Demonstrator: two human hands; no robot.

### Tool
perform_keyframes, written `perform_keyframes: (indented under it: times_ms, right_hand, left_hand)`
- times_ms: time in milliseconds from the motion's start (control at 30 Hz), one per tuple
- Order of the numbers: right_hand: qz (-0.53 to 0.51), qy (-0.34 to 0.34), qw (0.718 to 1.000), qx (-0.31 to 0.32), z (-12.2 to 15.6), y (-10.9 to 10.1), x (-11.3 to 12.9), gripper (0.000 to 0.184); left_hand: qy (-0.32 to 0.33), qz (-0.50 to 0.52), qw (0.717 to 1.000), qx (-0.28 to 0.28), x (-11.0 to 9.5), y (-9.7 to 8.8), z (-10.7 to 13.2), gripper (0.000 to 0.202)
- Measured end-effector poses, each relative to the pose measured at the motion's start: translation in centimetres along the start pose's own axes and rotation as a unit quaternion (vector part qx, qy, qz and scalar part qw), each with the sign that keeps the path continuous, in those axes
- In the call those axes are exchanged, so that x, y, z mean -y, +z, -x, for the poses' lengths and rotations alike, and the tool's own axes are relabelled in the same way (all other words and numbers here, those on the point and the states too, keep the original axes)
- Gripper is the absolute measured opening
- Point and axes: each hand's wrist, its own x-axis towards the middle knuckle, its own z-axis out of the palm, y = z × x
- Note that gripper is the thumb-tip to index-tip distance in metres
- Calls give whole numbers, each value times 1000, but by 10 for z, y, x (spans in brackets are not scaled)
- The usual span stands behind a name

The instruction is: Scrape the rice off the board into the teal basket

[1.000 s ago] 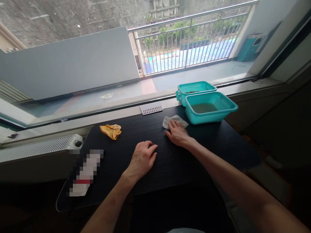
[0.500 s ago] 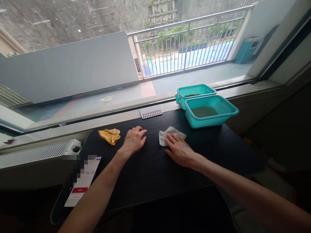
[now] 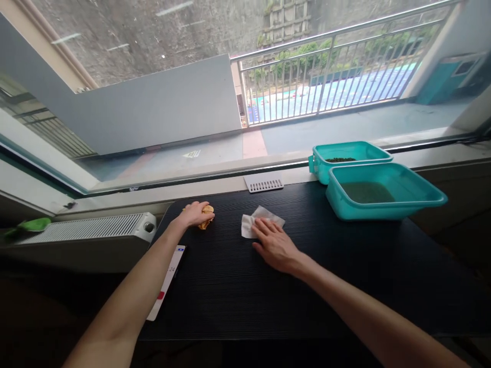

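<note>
My left hand (image 3: pixel 195 213) is closed over a crumpled yellow cloth (image 3: pixel 206 223) on the far left part of the dark tabletop. The fingers cover most of the cloth, and its ruffled edge shows below them. My right hand (image 3: pixel 274 243) lies flat on a thin white wipe (image 3: pixel 248 226), fingers stretched out and pressing it to the table. The wipe's left and upper edges stick out from under the fingertips.
Two teal basins, a front one (image 3: pixel 387 208) with murky contents and a rear one (image 3: pixel 321 171) with dark bits, stand back right. A slotted white plate (image 3: pixel 264 184) is by the sill. A phone (image 3: pixel 163 291) lies left, partly behind my forearm. A radiator (image 3: pixel 115 227) stands beyond.
My left hand has moved left across the table and come down onto the yellow cloth. The right hand has slid left with the wipe. The view has turned left.
</note>
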Motion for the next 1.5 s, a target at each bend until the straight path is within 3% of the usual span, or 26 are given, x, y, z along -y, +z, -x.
perform_keyframes:
  times_ms: [100,167,267,333,400,500,600,633,700,767,800,867,967,1067,1133,1200,1300,1500]
  right_hand:
    - [21,79,996,-22,7,-5,-28,45]
    - [33,117,992,-37,1,-5,-33,47]
    - [27,55,998,-24,-15,6,-2,46]
    - [18,-8,1000,-9,-34,15,26,45]
    - [19,-25,999,-8,-62,21,48,43]
    - [25,-17,999,-16,-106,30,77,43]
    - [10,-93,996,1,-132,40,107,43]
    - [4,-127,992,12,-137,42,115,42]
    - [-2,-171,985,27,-146,42,122,39]
    - [2,-170,985,29,-158,40,122,37]
    - [6,-163,986,27,-165,40,123,37]
    - [10,-162,986,29,-179,43,132,38]
    - [2,-215,975,49,-196,52,162,37]
    - [-2,-251,966,63,-212,57,191,36]
    - [1,-255,965,62,-219,58,201,38]
    - [0,-271,961,63,-219,60,205,39]
    - [-6,-324,943,76,-217,63,202,38]
    - [-11,-324,945,50,-241,54,189,37]
  left_hand:
    - [-14,105,994,-29,3,7,1,19]
    - [-33,189,980,-60,1,10,1,9]
    - [-63,341,931,-110,0,5,4,8]
    - [-75,448,880,-141,4,-7,11,10]
    - [-79,540,822,-163,11,-23,26,14]
    - [-90,638,742,-186,29,-46,62,16]
    - [-121,689,681,-214,54,-60,108,13]
    - [-133,706,658,-226,63,-62,125,12]
    - [-174,756,584,-240,84,-61,160,15]
    - [-225,758,550,-270,105,-56,192,19]
    - [-252,744,548,-287,114,-52,207,18]
    - [-257,703,595,-294,128,-42,228,15]
    - [-251,575,734,-261,129,-25,241,14]
    - [-226,367,889,-155,108,-9,239,24]
    - [-199,204,952,-110,90,0,235,34]
    - [-190,78,976,-69,75,9,233,56]
    - [-171,-14,985,-37,64,18,231,86]
    - [-158,-5,987,-31,67,13,223,91]
